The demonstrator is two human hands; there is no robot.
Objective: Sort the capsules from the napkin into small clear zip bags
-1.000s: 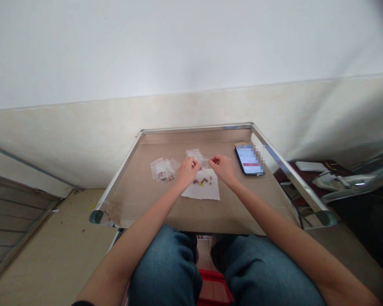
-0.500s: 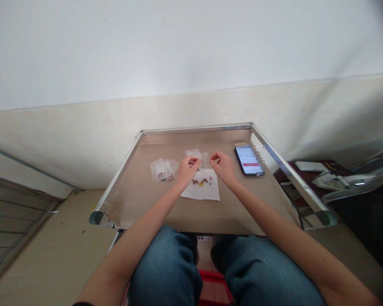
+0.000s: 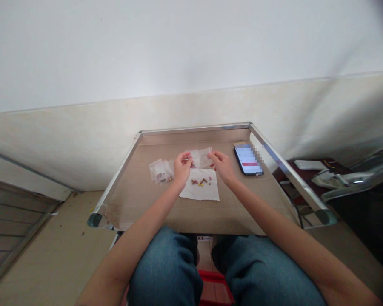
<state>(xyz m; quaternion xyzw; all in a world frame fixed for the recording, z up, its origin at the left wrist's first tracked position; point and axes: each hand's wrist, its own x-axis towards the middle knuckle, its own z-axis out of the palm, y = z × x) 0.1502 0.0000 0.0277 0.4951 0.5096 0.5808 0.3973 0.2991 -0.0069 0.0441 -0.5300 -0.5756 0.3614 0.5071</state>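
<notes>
A small clear plastic bag (image 3: 202,158) stands just above the far edge of a white paper tissue (image 3: 199,189), between the two hands. The right hand (image 3: 221,165) has its thumb and forefinger drawn together at the bag's right edge and appears to pinch the film. The left hand (image 3: 181,168) is also closed to a fingertip pinch, just left of the bag. At this resolution, it cannot be determined whether that pinch holds the bag's edge or a small item. Neither hand is spread flat, and the hands are apart, not pressed together.

Small red, brown and yellow parts (image 3: 201,182) lie in a loose group on the tissue, directly below the hands. Further clear bags (image 3: 161,171), with small coloured contents, overlap one another to the left of the tissue.

The operation in hand is fingertip handling of the bag above the tissue. The thin film calls for a controlled two-finger pinch, not a full-hand grasp.

A smartphone (image 3: 247,159) lies to the right of the hands, with its screen lit. All of these items rest on a cardboard sheet (image 3: 140,204) inside a stainless-steel frame (image 3: 194,126).
</notes>
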